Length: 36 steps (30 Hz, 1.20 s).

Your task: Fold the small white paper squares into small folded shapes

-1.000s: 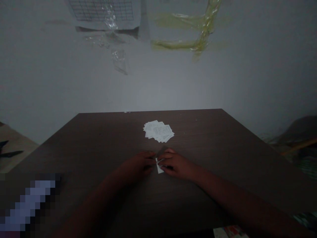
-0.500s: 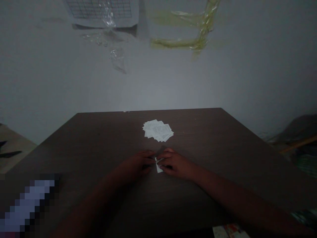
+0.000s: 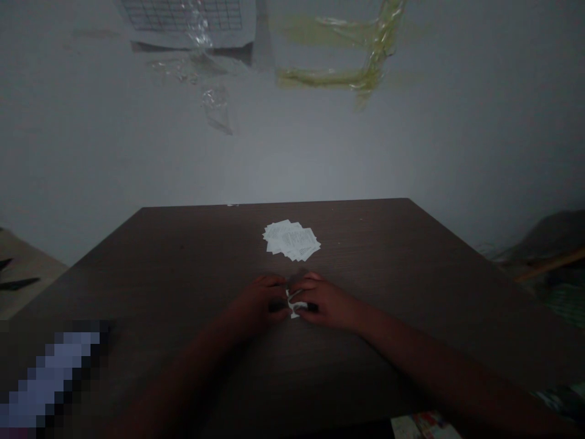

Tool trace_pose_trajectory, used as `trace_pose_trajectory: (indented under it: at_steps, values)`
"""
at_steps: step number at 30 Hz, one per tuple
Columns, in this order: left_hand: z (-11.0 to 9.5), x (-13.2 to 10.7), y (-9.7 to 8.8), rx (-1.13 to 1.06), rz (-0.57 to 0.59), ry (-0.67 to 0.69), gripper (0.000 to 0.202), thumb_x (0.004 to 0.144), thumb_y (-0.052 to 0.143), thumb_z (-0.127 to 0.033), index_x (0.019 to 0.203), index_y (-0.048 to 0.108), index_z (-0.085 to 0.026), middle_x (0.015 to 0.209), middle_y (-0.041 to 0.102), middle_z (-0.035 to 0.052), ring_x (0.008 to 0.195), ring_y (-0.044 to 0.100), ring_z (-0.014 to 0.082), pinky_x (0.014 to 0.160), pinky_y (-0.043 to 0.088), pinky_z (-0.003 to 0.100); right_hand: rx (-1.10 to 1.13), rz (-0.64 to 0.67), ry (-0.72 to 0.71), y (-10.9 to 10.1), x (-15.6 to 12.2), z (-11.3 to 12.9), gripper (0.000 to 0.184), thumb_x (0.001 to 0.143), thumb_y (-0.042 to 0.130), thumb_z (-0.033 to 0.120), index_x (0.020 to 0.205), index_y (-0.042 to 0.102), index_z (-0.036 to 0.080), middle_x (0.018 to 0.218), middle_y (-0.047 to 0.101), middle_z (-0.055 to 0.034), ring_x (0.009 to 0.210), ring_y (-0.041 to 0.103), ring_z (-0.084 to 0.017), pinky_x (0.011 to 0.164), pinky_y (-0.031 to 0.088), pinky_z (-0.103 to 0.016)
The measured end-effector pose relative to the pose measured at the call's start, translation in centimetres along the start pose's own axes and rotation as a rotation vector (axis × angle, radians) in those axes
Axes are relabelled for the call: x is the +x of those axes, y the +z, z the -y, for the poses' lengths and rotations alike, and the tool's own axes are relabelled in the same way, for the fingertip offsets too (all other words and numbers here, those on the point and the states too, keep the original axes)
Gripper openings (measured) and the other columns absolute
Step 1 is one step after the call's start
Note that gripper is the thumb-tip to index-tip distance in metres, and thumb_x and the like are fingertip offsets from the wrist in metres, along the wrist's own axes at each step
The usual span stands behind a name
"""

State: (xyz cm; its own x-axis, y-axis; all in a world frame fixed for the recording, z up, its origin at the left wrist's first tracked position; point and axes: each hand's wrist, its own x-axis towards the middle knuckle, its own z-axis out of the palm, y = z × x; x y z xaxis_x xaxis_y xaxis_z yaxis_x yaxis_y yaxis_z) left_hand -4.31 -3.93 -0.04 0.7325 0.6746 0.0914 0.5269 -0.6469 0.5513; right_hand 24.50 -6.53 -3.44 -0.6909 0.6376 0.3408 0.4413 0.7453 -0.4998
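Hands and paper slip on a dark wood-grain surface (image 3: 205, 256); clock directions are taken from the slip, with twelve toward the wall (image 3: 292, 152). The small white slip (image 3: 294, 315) lies between the two hands, partly covered by fingers. Left hand (image 3: 267, 299), at nine o'clock: thumb and fingers parted, tips at the slip's near edge; whether this grip pinches the paper cannot be told. Right hand (image 3: 317, 300), at three o'clock: fingers and thumb lie over the slip, a dark gap between them; pinching likewise cannot be told. At twelve, apart from both hands, an overlapping pile of printed paper pieces (image 3: 292, 239). On the wall: gridded sheet (image 3: 183, 15) at eleven; yellowish tape (image 3: 324, 79) between twelve and one.
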Motion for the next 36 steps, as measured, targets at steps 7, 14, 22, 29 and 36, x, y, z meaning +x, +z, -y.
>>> trace_pose_trajectory:
  at_steps: [7,14,22,29,36]
  values:
    - [-0.8,0.1,0.5,0.009,-0.048,-0.011,0.025,0.102,0.099,-0.022,0.125,0.096,-0.03,0.154,0.088,0.0096,0.148,0.082,0.039,0.133,0.066,0.056,-0.005,-0.022,0.001,-0.1,0.0,0.3,0.024,0.109,0.095,0.016,0.131,0.094,0.024,0.143,0.094,-0.0117,0.136,0.085,-0.032,0.127,0.062,-0.053]
    - [-1.0,-0.3,-0.2,-0.001,-0.003,-0.036,0.039,0.095,0.097,-0.016,0.132,0.095,-0.029,0.163,0.085,0.012,0.158,0.077,0.0407,0.139,0.062,0.061,-0.028,-0.015,0.016,-0.1,0.0,0.4,0.022,0.108,0.092,0.014,0.127,0.093,0.024,0.144,0.094,-0.0114,0.138,0.085,-0.033,0.128,0.063,-0.054]
    - [0.0,-0.4,-1.2,-0.057,0.044,-0.079,0.024,0.107,0.092,-0.023,0.129,0.099,-0.03,0.17,0.084,0.0103,0.163,0.076,0.0405,0.143,0.059,0.058,-0.026,-0.027,-0.009,-0.1,0.1,0.4,0.023,0.107,0.095,0.015,0.127,0.094,0.024,0.145,0.095,-0.0118,0.138,0.086,-0.033,0.127,0.062,-0.052]
    - [-0.1,0.0,0.0,-0.008,-0.022,-0.077,0.028,0.099,0.103,-0.022,0.125,0.097,-0.029,0.162,0.087,0.0118,0.158,0.079,0.0423,0.142,0.06,0.063,-0.025,-0.01,0.007,0.0,0.2,0.3,0.02,0.111,0.091,0.015,0.128,0.093,0.024,0.144,0.094,-0.0118,0.138,0.085,-0.032,0.127,0.062,-0.054]
    - [0.9,-0.6,-1.1,-0.045,0.07,-0.095,0.038,0.101,0.101,-0.026,0.139,0.098,-0.033,0.18,0.081,0.0125,0.17,0.073,0.046,0.145,0.058,0.067,-0.029,-0.02,-0.004,0.3,0.0,0.0,0.023,0.11,0.091,0.015,0.132,0.093,0.023,0.145,0.093,-0.0139,0.14,0.084,-0.034,0.128,0.063,-0.056]
